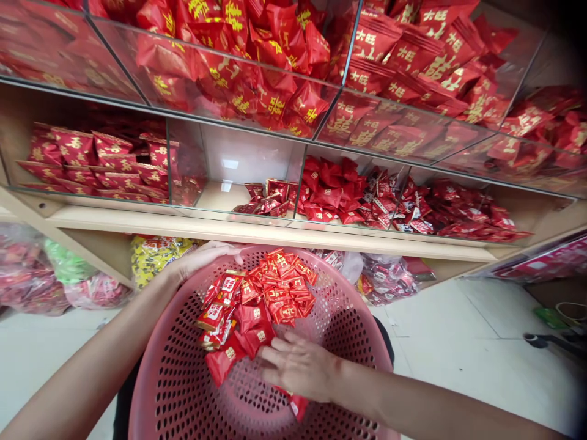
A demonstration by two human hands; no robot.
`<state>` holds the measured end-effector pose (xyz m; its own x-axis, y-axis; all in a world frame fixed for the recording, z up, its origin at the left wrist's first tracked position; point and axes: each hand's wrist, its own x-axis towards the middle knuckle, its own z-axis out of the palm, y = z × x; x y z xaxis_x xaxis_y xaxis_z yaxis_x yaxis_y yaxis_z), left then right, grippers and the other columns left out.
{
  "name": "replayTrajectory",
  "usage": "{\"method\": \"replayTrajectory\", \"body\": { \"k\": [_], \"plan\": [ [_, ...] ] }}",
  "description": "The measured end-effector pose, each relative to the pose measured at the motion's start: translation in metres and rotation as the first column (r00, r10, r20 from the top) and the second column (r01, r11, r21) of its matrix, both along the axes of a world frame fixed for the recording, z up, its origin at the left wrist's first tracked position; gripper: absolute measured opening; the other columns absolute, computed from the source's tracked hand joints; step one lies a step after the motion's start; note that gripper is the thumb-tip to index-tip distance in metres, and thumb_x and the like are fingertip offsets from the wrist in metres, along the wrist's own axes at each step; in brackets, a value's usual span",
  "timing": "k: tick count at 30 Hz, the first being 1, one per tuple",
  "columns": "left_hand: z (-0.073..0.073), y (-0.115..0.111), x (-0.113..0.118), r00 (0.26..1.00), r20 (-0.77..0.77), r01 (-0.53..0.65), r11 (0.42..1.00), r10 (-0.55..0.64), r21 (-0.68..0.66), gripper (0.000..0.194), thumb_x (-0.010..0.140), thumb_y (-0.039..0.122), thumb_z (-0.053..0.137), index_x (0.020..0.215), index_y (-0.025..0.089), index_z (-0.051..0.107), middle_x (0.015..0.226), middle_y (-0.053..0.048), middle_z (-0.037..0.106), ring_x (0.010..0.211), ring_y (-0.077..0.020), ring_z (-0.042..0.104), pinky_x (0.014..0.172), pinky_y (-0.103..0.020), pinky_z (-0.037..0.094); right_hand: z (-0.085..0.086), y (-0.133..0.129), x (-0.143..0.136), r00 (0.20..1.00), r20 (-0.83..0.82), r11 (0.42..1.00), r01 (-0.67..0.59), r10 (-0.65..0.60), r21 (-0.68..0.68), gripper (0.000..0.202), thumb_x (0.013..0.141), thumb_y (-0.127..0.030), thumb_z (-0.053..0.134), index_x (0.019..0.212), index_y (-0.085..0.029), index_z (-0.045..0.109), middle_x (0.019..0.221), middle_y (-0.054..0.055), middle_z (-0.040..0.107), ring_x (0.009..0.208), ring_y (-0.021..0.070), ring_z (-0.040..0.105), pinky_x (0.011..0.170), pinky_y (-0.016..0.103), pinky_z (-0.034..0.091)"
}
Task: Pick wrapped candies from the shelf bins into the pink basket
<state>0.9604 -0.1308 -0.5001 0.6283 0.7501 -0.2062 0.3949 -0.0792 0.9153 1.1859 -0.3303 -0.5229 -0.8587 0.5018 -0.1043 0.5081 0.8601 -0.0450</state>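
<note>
A pink perforated plastic basket [172,342] is in front of me, tilted toward me. My left hand [208,258] grips its far left rim, with fingers lying along the edge. Inside, my right hand [300,366] is palm down, fingers slightly bent and apart, beside several red candy packets [257,327]. The fingertips reach the nearest packets; what lies under the palm is hidden. One red packet [298,405] shows below the hand. Smaller red-and-gold wrapped candies [287,287] lie heaped toward the basket's far side, with red-and-white ones [215,311] at the left.
Clear-fronted shelf bins [247,134] full of red candy packets stand beyond the basket. In the lower row, one bin holds a small pile [270,198]. Bagged yellow candies [158,256] and other bags [389,278] sit underneath. Pale floor tiles [458,348] show at right.
</note>
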Motion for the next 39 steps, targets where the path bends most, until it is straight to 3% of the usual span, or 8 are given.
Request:
{"method": "replayTrajectory", "body": {
  "k": [3,8,14,20,26,31,39],
  "plan": [
    [0.001,-0.001,0.000,1.000,-0.005,-0.011,1.000,0.011,-0.007,0.035,0.072,0.051,0.050,0.072,0.022,0.071,0.089,0.000,0.070,0.093,-0.0222,0.058,0.094,-0.032,0.037,-0.012,-0.013,0.007,0.999,-0.027,0.999,-0.037,0.038,0.023,0.025,0.091,-0.020,0.036,0.107,-0.027,0.053,0.113,0.001,0.055,0.090,0.0149,0.050,0.079,0.031,0.041],
    [0.002,-0.005,0.000,0.996,-0.034,-0.082,0.996,0.081,-0.041,0.035,0.070,0.053,0.052,0.071,0.024,0.071,0.087,0.000,0.071,0.089,-0.0231,0.060,0.087,-0.031,0.042,-0.021,-0.020,0.010,0.998,0.048,0.999,0.043,-0.042,-0.016,0.023,0.089,-0.023,0.042,0.104,-0.032,0.056,0.096,0.001,0.059,0.086,0.0171,0.051,0.076,0.033,0.041],
    [0.006,-0.007,0.001,0.997,-0.021,-0.077,0.995,0.076,-0.058,0.034,0.070,0.052,0.053,0.070,0.023,0.071,0.086,0.000,0.071,0.086,-0.0224,0.061,0.086,-0.031,0.042,-0.003,-0.008,0.011,0.992,0.094,0.990,0.098,-0.088,-0.105,0.017,0.085,-0.025,0.046,0.096,-0.025,0.059,0.097,0.004,0.057,0.093,0.0191,0.051,0.082,0.035,0.040],
    [0.005,-0.005,0.002,0.999,0.011,-0.039,0.999,0.040,-0.034,0.031,0.071,0.048,0.054,0.071,0.023,0.072,0.086,0.000,0.071,0.088,-0.0219,0.060,0.088,-0.030,0.041,0.021,0.017,-0.017,0.993,-0.030,0.983,0.110,-0.115,-0.146,0.038,0.077,-0.043,0.054,0.104,-0.017,0.054,0.108,0.009,0.050,0.099,0.0227,0.046,0.086,0.037,0.041],
    [0.006,-0.007,0.001,0.998,0.004,-0.056,0.998,0.056,-0.027,0.032,0.071,0.049,0.053,0.072,0.023,0.072,0.086,0.000,0.071,0.088,-0.0219,0.060,0.088,-0.031,0.041,0.014,0.038,-0.049,0.993,-0.064,0.989,0.090,-0.098,-0.118,0.035,0.077,-0.041,0.056,0.101,-0.016,0.056,0.104,0.008,0.049,0.102,0.0229,0.044,0.094,0.039,0.037],
    [0.006,-0.006,-0.001,1.000,0.001,-0.025,1.000,0.025,-0.020,0.032,0.072,0.048,0.052,0.076,0.023,0.072,0.086,0.000,0.070,0.086,-0.0209,0.060,0.088,-0.030,0.040,0.006,0.050,-0.054,0.994,-0.058,0.986,0.083,-0.092,-0.148,0.041,0.075,-0.043,0.058,0.104,-0.014,0.056,0.104,0.009,0.050,0.101,0.0239,0.045,0.090,0.040,0.041],
    [0.007,-0.004,0.001,1.000,0.012,-0.014,1.000,0.014,0.019,0.031,0.071,0.049,0.054,0.072,0.024,0.072,0.088,0.000,0.071,0.090,-0.0221,0.060,0.093,-0.030,0.035,0.010,0.056,-0.063,0.994,-0.044,0.976,0.087,-0.098,-0.202,0.045,0.078,-0.041,0.057,0.113,-0.015,0.052,0.111,0.010,0.048,0.104,0.0235,0.045,0.095,0.041,0.037]
  ]
}}
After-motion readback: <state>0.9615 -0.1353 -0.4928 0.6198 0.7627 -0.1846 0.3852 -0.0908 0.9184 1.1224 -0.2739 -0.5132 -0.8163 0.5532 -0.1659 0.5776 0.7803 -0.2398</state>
